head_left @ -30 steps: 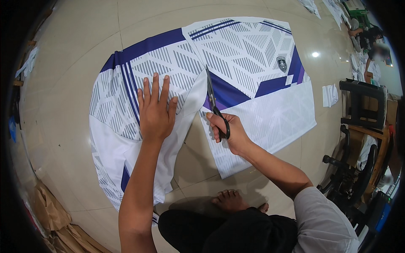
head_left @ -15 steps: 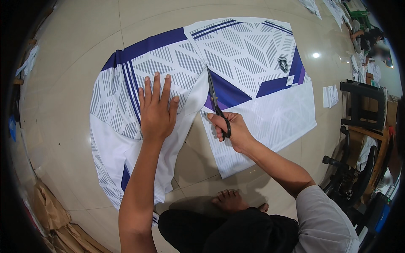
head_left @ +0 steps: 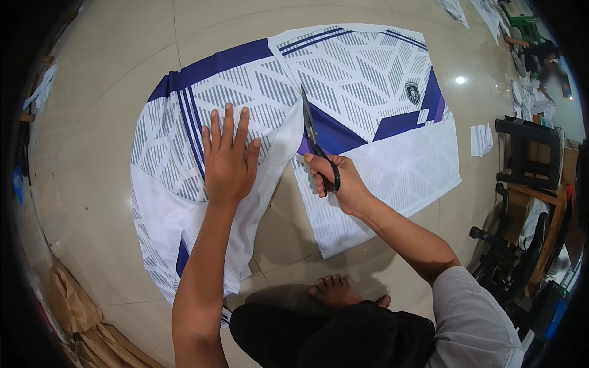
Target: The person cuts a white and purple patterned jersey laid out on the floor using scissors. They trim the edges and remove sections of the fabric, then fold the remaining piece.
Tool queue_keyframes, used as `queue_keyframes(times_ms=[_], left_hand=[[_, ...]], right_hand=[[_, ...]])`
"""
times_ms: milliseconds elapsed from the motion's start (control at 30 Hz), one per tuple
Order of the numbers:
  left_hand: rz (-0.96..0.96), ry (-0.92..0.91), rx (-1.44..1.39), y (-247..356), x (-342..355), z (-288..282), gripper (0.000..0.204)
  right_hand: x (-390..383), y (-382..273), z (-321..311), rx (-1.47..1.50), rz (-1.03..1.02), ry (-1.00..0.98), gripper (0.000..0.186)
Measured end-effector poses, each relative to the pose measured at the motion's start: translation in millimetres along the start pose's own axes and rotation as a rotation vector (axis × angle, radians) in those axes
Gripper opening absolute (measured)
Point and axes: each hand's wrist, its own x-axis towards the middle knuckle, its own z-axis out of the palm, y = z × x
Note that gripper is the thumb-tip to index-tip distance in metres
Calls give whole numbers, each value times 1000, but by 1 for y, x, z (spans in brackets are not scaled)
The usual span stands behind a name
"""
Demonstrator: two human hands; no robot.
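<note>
White fabric with grey line patterns, purple panels and stripes (head_left: 356, 73) lies spread on the tiled floor, split by a slit at its middle. My left hand (head_left: 230, 172) rests flat on its left part (head_left: 165, 129), fingers spread. My right hand (head_left: 340, 187) is closed on the black-handled scissors (head_left: 311, 129), whose blades point away from me into the top of the slit. Below and right of the slit, a plain white, see-through layer (head_left: 386, 184) shows the pattern faintly.
At the right stand a black plastic stool (head_left: 527, 153), a black metal frame and wooden furniture (head_left: 543, 251). Another person (head_left: 540, 55) sits at the upper right near white cloths (head_left: 521, 98). Brown paper (head_left: 73, 300) lies lower left. My bare foot (head_left: 334, 291) is below the fabric.
My right hand and the scissors have moved slightly forward, the blade tips now a little farther up the fabric. My left hand stays nearly in place.
</note>
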Motion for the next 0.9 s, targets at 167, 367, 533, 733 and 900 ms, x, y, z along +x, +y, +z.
queue_keyframes(times_ms=[167, 367, 533, 733, 900], left_hand=[[-4, 16, 12, 0, 1, 1, 60], [1, 22, 8, 0, 1, 1, 61], [-4, 18, 22, 0, 0, 2, 61], [-2, 13, 25, -1, 0, 2, 62], [-5, 6, 22, -1, 0, 2, 62]], right_hand=[[2, -1, -1, -5, -4, -12, 35], [0, -5, -1, -23, 9, 29, 36], [3, -5, -7, -63, 0, 25, 35], [3, -7, -10, -84, -17, 24, 35], [4, -11, -12, -118, 3, 29, 37]])
